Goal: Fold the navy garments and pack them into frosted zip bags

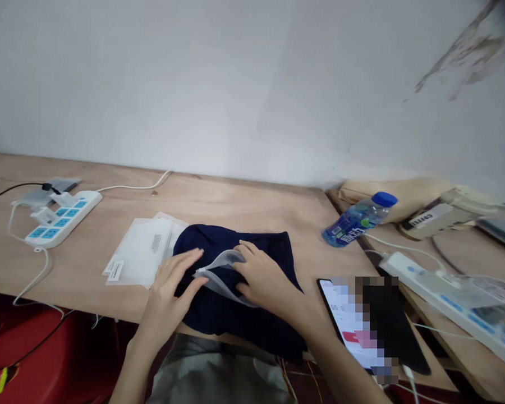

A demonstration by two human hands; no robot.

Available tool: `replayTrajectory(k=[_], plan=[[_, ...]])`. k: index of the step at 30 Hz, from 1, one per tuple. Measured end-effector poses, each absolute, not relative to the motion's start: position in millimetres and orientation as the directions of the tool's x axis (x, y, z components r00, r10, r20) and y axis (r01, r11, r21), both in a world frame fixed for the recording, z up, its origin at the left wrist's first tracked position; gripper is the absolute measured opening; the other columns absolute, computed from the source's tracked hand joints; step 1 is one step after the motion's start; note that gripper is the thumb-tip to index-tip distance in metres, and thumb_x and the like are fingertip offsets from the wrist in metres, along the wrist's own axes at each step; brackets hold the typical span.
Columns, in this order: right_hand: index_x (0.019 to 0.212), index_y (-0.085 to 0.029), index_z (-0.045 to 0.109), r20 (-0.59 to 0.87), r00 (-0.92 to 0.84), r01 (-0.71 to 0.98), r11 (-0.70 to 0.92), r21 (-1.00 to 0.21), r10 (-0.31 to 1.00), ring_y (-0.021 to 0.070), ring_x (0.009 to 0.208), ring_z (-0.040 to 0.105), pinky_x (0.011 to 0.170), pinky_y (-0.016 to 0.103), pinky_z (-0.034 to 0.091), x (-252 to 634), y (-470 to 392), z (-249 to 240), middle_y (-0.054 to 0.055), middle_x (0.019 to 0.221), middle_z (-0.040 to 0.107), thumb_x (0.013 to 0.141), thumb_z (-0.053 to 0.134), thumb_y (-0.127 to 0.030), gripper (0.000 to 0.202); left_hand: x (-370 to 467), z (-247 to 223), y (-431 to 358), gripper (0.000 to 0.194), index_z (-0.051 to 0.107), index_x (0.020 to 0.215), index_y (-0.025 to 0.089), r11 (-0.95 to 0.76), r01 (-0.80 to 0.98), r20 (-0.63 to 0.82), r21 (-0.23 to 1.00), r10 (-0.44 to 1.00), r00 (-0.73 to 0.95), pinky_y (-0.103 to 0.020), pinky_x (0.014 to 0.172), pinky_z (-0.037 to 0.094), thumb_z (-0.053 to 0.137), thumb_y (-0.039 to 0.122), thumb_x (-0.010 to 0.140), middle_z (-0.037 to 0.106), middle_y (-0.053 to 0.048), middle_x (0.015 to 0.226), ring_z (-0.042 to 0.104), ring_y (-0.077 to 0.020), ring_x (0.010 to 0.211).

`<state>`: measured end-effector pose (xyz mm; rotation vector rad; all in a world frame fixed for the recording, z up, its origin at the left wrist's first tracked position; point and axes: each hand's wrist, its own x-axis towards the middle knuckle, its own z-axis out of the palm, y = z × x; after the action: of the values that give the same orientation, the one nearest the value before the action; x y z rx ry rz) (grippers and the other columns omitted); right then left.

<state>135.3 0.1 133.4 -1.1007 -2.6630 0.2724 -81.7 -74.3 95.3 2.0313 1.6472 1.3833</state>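
A dark navy piece of folded cloth [231, 233] lies at the table's front edge, partly hanging over it. On top of it is a translucent plastic zip bag [223, 287] with its mouth spread apart and a small white slider at its left end. My right hand [263, 275] holds the bag's mouth from the right, fingers at the upper lip and thumb near the lower one. To the left, my left hand [172, 289] has its thumb and fingers apart around the slider end. Whether it touches the bag is hard to see.
Flat translucent bags [141, 249] with printed labels lie left of the cloth. A power strip [65, 219] with plugs sits farther left. On the right are a blue-capped bottle [357, 219], a lit phone [345, 325], a second power strip [450, 306] and a jar labelled coffee [437, 216].
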Motion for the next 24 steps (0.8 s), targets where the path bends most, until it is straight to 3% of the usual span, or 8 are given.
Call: replayTrajectory(k=[2, 5, 9, 12, 14, 17, 21, 24], plan=[[0.084, -0.020, 0.073, 0.194, -0.655, 0.633, 0.670, -0.387, 0.731, 0.0290, 0.113, 0.058, 0.094, 0.044, 0.050, 146, 7, 151, 0.011, 0.115, 0.066, 0.069, 0.065, -0.012, 0.019, -84, 92, -70, 0.049, 0.049, 0.136, 0.028, -0.301, 0.612, 0.525, 0.731, 0.822, -0.222, -0.045, 0.107, 0.043, 0.060, 0.035, 0.090, 0.057, -0.009, 0.136, 0.054, -0.0244, 0.125], [0.087, -0.024, 0.074, 0.246, -0.518, 0.556, 0.541, -0.631, 0.819, 0.0245, 0.095, 0.064, 0.085, 0.040, 0.053, 164, 12, 182, 0.004, 0.097, 0.071, 0.075, 0.061, -0.019, 0.018, -85, 84, -60, 0.052, 0.044, 0.137, 0.025, -0.238, 0.355, 0.384, 0.904, 0.817, -0.430, -0.043, 0.101, 0.048, 0.057, 0.041, 0.090, 0.058, -0.013, 0.134, 0.060, -0.0230, 0.118], [0.092, -0.027, 0.075, 0.124, -0.370, 0.312, 0.248, -0.917, 0.921, 0.0256, 0.088, 0.067, 0.077, 0.039, 0.056, 173, 8, 185, 0.000, 0.088, 0.073, 0.077, 0.068, -0.034, 0.018, -72, 73, -51, 0.051, 0.053, 0.129, 0.022, -0.057, -0.110, 0.029, 0.992, 0.970, -0.241, -0.038, 0.090, 0.054, 0.060, 0.050, 0.087, 0.068, -0.012, 0.117, 0.068, -0.0216, 0.102], [0.090, -0.025, 0.075, -0.013, -0.370, 0.208, 0.069, -0.976, 0.929, 0.0246, 0.081, 0.068, 0.073, 0.039, 0.058, 169, 2, 156, 0.001, 0.084, 0.074, 0.076, 0.071, -0.040, 0.021, -60, 64, -50, 0.043, 0.068, 0.105, 0.018, 0.122, -0.321, -0.164, 0.939, 0.981, -0.105, -0.030, 0.076, 0.056, 0.067, 0.053, 0.080, 0.073, -0.009, 0.097, 0.069, -0.0180, 0.083], [0.090, -0.025, 0.075, -0.036, -0.350, 0.179, 0.029, -0.983, 0.936, 0.0252, 0.083, 0.069, 0.075, 0.040, 0.058, 164, -3, 135, 0.002, 0.086, 0.074, 0.076, 0.073, -0.040, 0.021, -57, 57, -51, 0.042, 0.070, 0.096, 0.016, 0.172, -0.372, -0.233, 0.912, 0.964, -0.126, -0.024, 0.066, 0.054, 0.071, 0.054, 0.076, 0.073, -0.007, 0.088, 0.067, -0.0146, 0.073], [0.094, -0.025, 0.075, -0.051, -0.338, 0.157, 0.002, -0.988, 0.940, 0.0268, 0.090, 0.069, 0.082, 0.044, 0.057, 160, -10, 115, 0.002, 0.088, 0.075, 0.077, 0.072, -0.040, 0.023, -58, 51, -53, 0.049, 0.071, 0.100, 0.016, 0.202, -0.356, -0.283, 0.913, 0.939, -0.194, -0.022, 0.061, 0.053, 0.069, 0.059, 0.076, 0.072, -0.007, 0.085, 0.066, -0.0138, 0.070], [0.094, -0.025, 0.075, -0.085, -0.308, 0.180, -0.030, -0.983, 0.948, 0.0264, 0.091, 0.069, 0.084, 0.043, 0.057, 158, -16, 103, 0.003, 0.088, 0.075, 0.078, 0.070, -0.038, 0.021, -63, 46, -53, 0.050, 0.072, 0.098, 0.016, 0.182, -0.234, -0.246, 0.955, 0.928, -0.280, -0.025, 0.062, 0.054, 0.073, 0.058, 0.071, 0.073, -0.008, 0.088, 0.067, -0.0176, 0.074], [0.094, -0.026, 0.075, -0.068, -0.141, 0.205, -0.039, -0.978, 0.988, 0.0284, 0.097, 0.068, 0.084, 0.043, 0.057, 159, -18, 97, 0.004, 0.095, 0.075, 0.075, 0.073, -0.037, 0.022, -69, 44, -52, 0.043, 0.072, 0.092, 0.016, 0.135, -0.175, -0.191, 0.975, 0.913, -0.359, -0.025, 0.063, 0.053, 0.075, 0.053, 0.071, 0.073, -0.007, 0.083, 0.066, -0.0171, 0.074]])
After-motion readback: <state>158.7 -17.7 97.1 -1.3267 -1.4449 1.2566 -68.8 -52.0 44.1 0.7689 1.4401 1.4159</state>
